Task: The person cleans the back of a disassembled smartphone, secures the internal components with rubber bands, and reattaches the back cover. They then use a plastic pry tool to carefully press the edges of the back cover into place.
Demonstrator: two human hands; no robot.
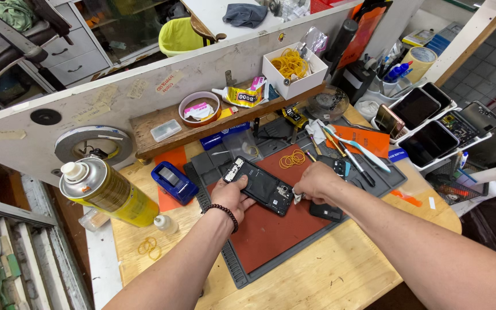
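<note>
Two hands on opened black smartphone body [259, 185], mid red-and-grey work mat [271, 229], desk centre. Left hand [232, 196] clamped on near-left edge; right hand [315, 181] pinched on small white wipe [298, 197] at lower-right end. Long axis upper-left to lower-right; yellow spray can [107, 192] near left edge.

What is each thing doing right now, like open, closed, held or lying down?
Phone: back cover off, insides showing, held.
Left hand: gripping the phone.
Right hand: pinching a small white bit at the phone's corner.
Spray can: nozzle uncapped.
White box: open, holding rubber bands.
</note>
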